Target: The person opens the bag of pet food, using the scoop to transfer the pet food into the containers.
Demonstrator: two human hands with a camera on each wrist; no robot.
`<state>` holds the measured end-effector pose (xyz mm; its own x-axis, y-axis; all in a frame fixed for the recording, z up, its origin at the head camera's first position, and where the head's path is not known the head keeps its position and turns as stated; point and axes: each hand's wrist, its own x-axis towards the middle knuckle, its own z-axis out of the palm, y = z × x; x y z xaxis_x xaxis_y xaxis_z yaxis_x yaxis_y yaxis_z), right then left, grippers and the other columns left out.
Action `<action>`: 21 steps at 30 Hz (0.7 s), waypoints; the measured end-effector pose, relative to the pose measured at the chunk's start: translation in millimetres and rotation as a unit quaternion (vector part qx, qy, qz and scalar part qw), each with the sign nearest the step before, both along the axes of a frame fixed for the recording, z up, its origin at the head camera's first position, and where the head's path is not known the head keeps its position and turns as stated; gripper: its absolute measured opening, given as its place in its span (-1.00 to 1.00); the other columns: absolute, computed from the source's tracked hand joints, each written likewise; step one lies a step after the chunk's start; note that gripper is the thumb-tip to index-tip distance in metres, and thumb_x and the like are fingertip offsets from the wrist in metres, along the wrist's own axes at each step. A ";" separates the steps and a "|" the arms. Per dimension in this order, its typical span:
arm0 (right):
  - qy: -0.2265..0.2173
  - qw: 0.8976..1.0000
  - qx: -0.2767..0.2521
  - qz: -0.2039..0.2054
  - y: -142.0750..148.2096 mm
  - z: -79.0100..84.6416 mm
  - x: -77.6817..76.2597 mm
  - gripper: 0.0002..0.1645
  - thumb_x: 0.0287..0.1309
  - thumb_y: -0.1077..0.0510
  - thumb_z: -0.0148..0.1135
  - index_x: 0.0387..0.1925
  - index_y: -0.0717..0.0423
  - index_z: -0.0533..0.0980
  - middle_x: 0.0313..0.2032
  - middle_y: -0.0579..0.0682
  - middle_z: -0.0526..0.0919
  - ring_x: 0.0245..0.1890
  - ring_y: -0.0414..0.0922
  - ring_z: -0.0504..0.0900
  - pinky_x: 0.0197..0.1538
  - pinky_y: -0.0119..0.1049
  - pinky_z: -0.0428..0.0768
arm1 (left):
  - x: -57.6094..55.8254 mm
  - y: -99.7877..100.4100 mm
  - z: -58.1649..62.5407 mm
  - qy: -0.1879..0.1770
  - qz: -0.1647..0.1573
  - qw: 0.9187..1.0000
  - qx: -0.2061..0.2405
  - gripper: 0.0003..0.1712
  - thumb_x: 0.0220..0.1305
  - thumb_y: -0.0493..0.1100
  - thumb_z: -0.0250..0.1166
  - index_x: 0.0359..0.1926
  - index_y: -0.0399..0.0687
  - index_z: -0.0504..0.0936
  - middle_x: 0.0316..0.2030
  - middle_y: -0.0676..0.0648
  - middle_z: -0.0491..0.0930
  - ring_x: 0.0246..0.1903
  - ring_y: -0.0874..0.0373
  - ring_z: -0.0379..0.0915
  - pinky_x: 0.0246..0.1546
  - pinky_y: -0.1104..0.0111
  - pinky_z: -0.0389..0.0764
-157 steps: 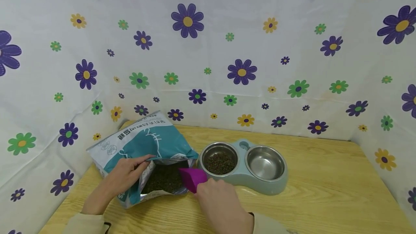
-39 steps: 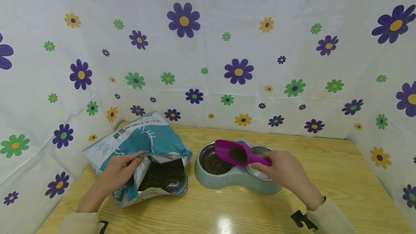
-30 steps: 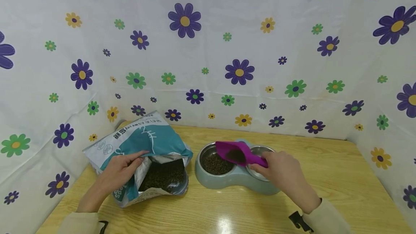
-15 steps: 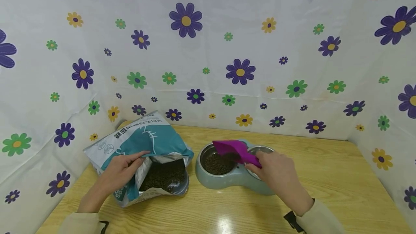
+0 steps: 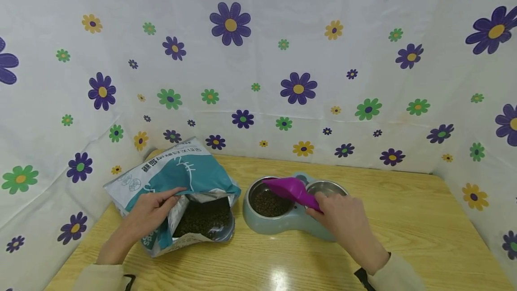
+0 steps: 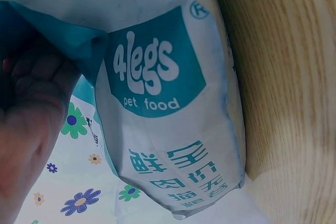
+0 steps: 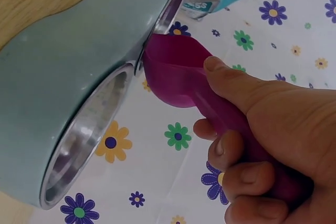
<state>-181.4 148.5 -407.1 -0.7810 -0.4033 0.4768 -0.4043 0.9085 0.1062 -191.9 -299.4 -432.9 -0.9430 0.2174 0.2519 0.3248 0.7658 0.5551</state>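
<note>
Purple scoop [image 5: 285, 187] tips over the left bowl [image 5: 257, 187], right hand [image 5: 347, 219] gripping it firmly, left hand [image 5: 146, 213] pinching the bag [image 5: 206, 172]; pouring seems nearly done, next calling for levelling the scoop.

1. Left hand [image 6: 34, 124] at the left edge — fingers dim under a teal flap of the bag [image 6: 168, 129].
2. White bag, teal label: "4Legs pet food".
3. Wood-grain worktop [image 6: 289, 77] at right; flowered cloth [image 6: 58, 183] lower left.
</note>
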 end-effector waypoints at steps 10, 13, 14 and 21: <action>0.026 0.998 -0.063 -0.008 7.3 -7.1 16.3 -0.40 0.03 -0.17 0.56 -0.64 -0.01 0.31 -0.76 -0.22 0.16 -0.74 -0.30 0.03 -0.61 -0.44 -0.05 | 0.2 1.4 1.5 -0.012 0.001 1.000 0.011 -0.62 0.59 -0.14 0.07 0.27 -0.02 0.67 -0.79 0.19 0.10 -0.79 0.39 -0.13 -0.76 0.42 0.16; -0.032 0.993 -0.103 -0.043 11.5 -5.8 27.9 -0.42 0.13 -0.15 0.50 -0.64 0.00 0.31 -0.76 -0.20 0.18 -0.75 -0.28 0.10 -0.61 -0.43 0.01 | 0.3 1.6 2.3 -0.010 -0.002 1.000 0.013 -0.62 0.59 -0.14 0.07 0.26 -0.03 0.67 -0.79 0.18 0.10 -0.80 0.40 -0.13 -0.76 0.43 0.15; -0.049 0.991 -0.112 -0.054 12.6 -5.6 31.7 -0.43 0.17 -0.15 0.48 -0.64 0.00 0.32 -0.76 -0.19 0.19 -0.75 -0.27 0.12 -0.61 -0.43 0.02 | 0.4 1.6 2.6 -0.010 -0.003 1.000 0.013 -0.62 0.59 -0.15 0.08 0.26 -0.03 0.67 -0.79 0.18 0.10 -0.80 0.40 -0.13 -0.76 0.43 0.15; -0.120 0.975 -0.162 -0.093 4.2 -20.9 59.3 -0.59 0.29 0.01 0.39 -0.52 0.11 0.41 -0.72 -0.16 0.24 -0.73 -0.28 0.16 -0.64 -0.47 0.08 | 0.5 0.4 0.2 0.000 -0.001 1.000 0.009 -0.62 0.59 -0.16 0.08 0.26 -0.02 0.67 -0.80 0.18 0.10 -0.80 0.40 -0.13 -0.76 0.41 0.16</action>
